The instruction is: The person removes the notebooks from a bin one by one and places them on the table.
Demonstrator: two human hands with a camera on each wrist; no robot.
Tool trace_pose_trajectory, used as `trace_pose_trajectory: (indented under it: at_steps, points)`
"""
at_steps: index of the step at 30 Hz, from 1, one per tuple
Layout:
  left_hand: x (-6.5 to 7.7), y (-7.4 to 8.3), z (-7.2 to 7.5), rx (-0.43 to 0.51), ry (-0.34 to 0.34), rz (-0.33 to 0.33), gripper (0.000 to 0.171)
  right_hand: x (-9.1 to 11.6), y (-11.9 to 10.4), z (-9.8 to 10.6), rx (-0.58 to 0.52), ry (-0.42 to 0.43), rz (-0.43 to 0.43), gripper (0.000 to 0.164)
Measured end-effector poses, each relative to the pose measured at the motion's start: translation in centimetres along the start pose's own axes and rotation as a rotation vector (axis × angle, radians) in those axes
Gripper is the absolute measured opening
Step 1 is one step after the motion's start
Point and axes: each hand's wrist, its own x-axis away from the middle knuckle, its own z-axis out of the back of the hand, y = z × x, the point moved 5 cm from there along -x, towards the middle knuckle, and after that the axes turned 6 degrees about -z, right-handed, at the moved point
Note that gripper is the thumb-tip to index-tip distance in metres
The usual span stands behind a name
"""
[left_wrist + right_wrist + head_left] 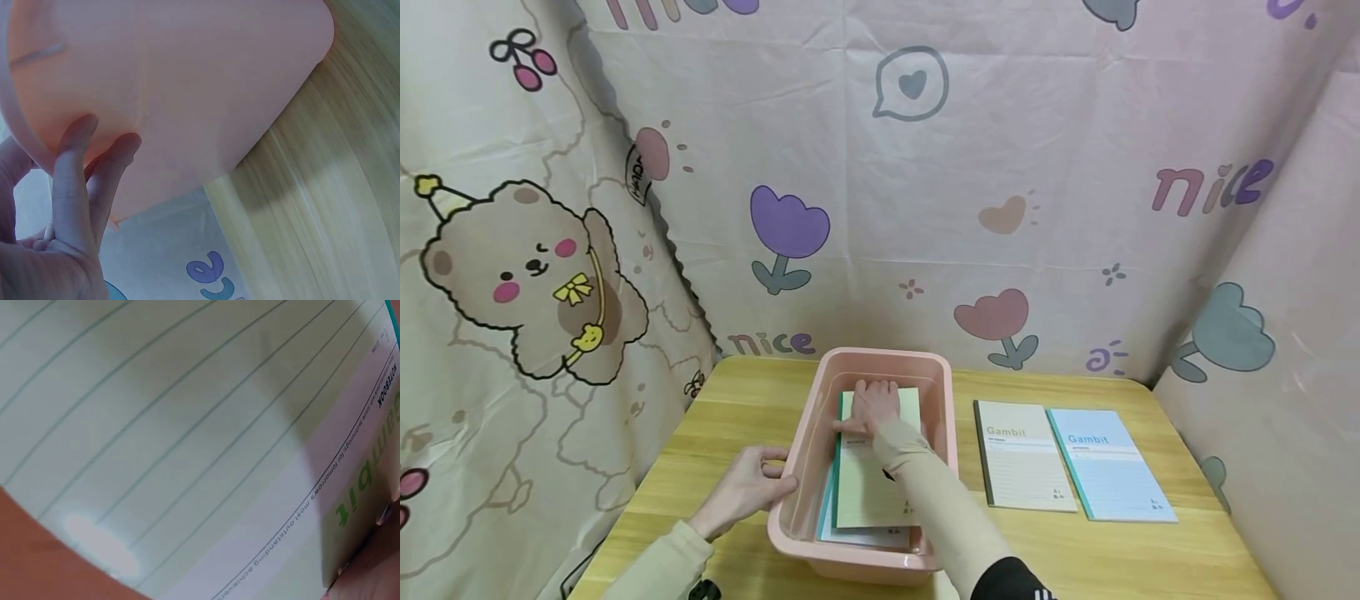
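Observation:
A pink plastic bin [951, 417] stands on the wooden table. My left hand [747, 492] grips its left rim, and in the left wrist view two fingers [75, 187] press the bin's wall [206, 81]. Inside the bin lies a pale green notebook [865, 492] with a green spine, on top of a pale blue notebook [826, 521] that is mostly covered. My right hand [877, 408] holds the green notebook near its far end, thumb toward the spine. Close up in the right wrist view are the notebook's lined cover [162, 425] and a few fingertips at the lower right.
Right of the bin, a cream notebook [1026, 458] with a dark spine and a light blue notebook [1116, 467] with a teal spine lie side by side on the table [752, 392]. A printed cloth [865, 167] hangs behind and at both sides.

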Motion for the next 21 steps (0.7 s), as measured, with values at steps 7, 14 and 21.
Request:
trace_pose_trajectory:
  at_steps: [7,14,21]
  points:
    - [0.0,0.0,0.0,0.006,-0.01,-0.008,0.06,-0.1,0.4,3.0,0.008,0.015,0.03,0.079]
    - [0.1,0.0,0.0,0.011,-0.011,-0.009,0.059,-0.1,0.8,6.3,-0.02,0.036,0.046,0.081]
    - [0.0,0.0,0.1,0.015,-0.021,-0.017,0.059,-0.1,1.2,10.3,-0.018,0.042,0.086,0.074]
